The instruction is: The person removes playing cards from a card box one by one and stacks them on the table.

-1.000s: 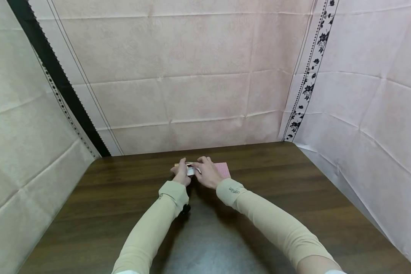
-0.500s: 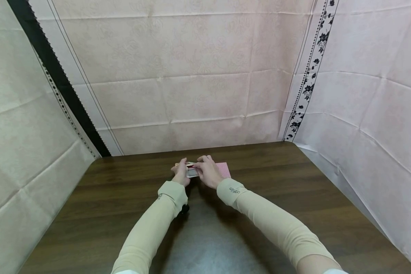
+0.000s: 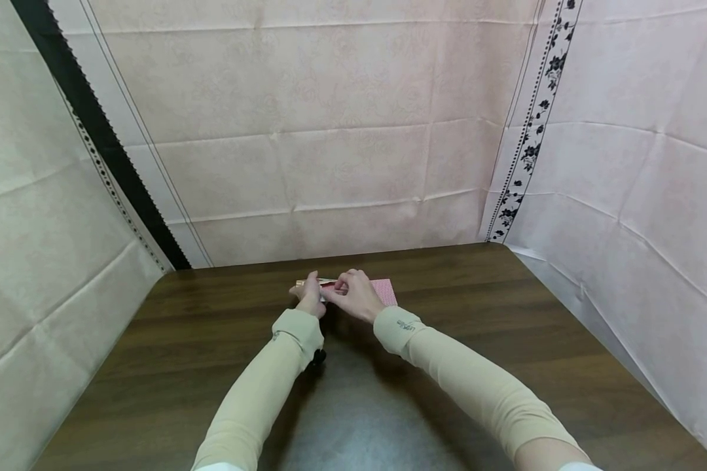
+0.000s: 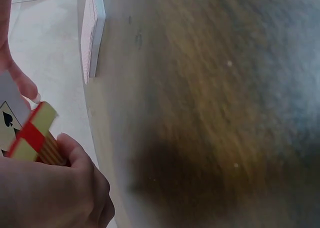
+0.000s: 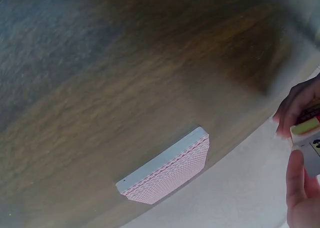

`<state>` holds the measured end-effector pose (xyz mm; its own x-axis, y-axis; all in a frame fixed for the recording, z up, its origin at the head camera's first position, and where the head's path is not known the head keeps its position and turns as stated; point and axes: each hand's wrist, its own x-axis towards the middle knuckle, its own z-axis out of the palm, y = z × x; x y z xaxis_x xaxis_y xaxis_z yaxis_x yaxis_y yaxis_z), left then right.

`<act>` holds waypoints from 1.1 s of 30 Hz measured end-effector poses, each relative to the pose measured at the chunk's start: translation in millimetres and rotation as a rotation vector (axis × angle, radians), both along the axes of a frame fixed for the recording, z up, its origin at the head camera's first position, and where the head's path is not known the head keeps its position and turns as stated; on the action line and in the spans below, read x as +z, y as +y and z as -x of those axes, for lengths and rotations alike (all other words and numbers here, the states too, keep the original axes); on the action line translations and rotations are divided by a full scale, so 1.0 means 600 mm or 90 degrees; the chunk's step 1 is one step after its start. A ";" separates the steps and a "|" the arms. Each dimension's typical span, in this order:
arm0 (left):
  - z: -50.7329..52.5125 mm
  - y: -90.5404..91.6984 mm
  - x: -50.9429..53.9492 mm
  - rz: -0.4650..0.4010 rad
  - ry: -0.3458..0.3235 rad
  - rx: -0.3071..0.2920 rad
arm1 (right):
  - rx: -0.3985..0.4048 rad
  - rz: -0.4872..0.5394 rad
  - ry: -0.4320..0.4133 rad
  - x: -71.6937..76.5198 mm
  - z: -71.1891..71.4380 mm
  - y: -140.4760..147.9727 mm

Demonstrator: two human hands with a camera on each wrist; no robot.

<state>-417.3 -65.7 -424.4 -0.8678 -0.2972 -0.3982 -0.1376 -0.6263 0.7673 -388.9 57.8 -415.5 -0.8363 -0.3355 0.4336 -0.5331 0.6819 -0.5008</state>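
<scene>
My left hand grips a red-and-yellow playing card box above the far part of the table. A white part of it with black spade marks shows in the left wrist view. My right hand is at the box's near end, its thumb against the white flap and a finger behind it. A deck of cards with pink patterned backs lies on the table just right of my right hand. The hands hide much of the box, and its inside cannot be seen.
The brown wooden table ends at its far edge just beyond the hands. Pale cloth walls stand behind it and at both sides. A small dark object shows under the left wrist.
The right thumb has moved left towards the left hand, and the white flap between the hands is now mostly covered. Both arms and the deck have stayed nearly in place.
</scene>
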 end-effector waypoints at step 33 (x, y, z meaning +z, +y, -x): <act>0.007 -0.029 -0.007 0.052 -0.048 0.045 | -0.220 -0.182 -0.007 -0.028 0.020 0.045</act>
<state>-421.8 -83.0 -428.5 -0.8118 -0.3915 -0.4332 -0.1541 -0.5719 0.8057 -400.9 84.9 -432.1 -0.9245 -0.1405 0.3543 -0.2452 0.9309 -0.2706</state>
